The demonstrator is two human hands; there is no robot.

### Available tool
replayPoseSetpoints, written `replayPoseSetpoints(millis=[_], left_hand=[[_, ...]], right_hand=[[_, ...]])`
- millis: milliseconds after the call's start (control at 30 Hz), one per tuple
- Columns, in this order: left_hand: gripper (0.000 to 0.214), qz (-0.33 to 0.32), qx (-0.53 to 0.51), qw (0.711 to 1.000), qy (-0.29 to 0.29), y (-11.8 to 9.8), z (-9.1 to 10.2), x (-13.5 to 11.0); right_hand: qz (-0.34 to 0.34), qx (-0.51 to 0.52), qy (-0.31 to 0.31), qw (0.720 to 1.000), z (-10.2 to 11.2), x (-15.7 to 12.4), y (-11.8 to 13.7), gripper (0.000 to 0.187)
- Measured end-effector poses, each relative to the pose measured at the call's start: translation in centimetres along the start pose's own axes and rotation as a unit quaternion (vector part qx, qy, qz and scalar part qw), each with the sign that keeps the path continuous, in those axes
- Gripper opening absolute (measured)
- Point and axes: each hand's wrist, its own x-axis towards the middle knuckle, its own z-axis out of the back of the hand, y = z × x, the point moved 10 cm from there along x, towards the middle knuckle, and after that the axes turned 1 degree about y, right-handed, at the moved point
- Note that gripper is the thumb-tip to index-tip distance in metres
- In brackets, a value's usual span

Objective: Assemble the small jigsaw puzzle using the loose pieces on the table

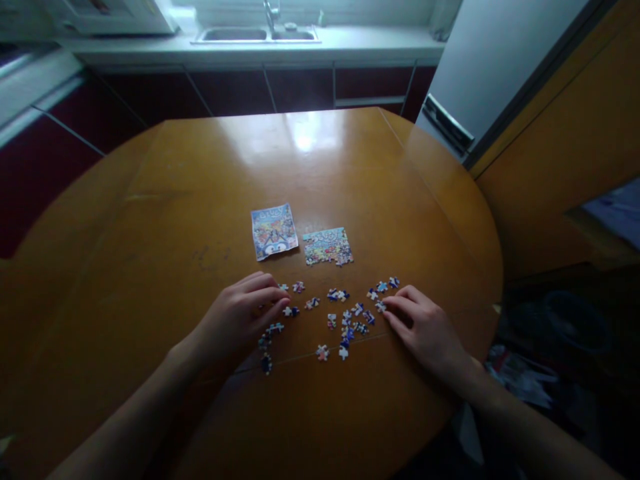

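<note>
Several loose jigsaw pieces point(345, 320) lie scattered on a round wooden table point(200, 200). Behind them sits a partly assembled block of the puzzle point(328, 246), and left of it a small printed picture card point(273, 231). My left hand point(240, 317) rests palm down at the left end of the scatter, its fingers stretched flat and fingertips touching a piece point(290, 311). My right hand point(423, 327) lies at the right end, fingers extended and close together, tips touching a piece point(381, 306). Neither hand lifts anything.
A kitchen counter with a steel sink point(255, 33) runs along the back. A grey fridge point(480, 73) stands at the back right beside an orange cabinet point(565, 147). Dark clutter point(540, 360) lies on the floor right of the table.
</note>
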Motion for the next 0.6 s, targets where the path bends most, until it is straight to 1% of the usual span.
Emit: replayPoseSetpoints(millis=[133,267,367,467,533,600], left_hand=[[0.012,-0.001,0.001,1.0,0.006,-0.1,-0.2,0.1],[0.015,0.001,0.006,1.0,0.003,-0.1,-0.1,0.1],[0.016,0.003,0.01,1.0,0.002,0.0,0.0,0.0],[0.016,0.001,0.008,1.0,0.002,0.1,-0.1,-0.1],[0.015,0.0,0.006,1.0,0.002,0.1,-0.2,-0.1],[0.014,0.001,0.005,1.0,0.004,0.1,-0.2,-0.1]], right_hand=[[-0.003,-0.009,0.005,1.0,0.1,0.0,0.2,0.008],[0.001,-0.025,-0.005,1.0,0.4,0.0,0.1,0.006],[0.016,-0.018,-0.015,1.0,0.4,-0.1,0.1,0.01],[0.036,-0.011,-0.039,0.999,0.6,-0.4,0.3,0.015],[0.047,-0.004,-0.047,0.998,0.6,-0.6,0.9,0.016],[0.057,0.008,-0.042,0.997,0.3,-0.9,1.8,0.016]])
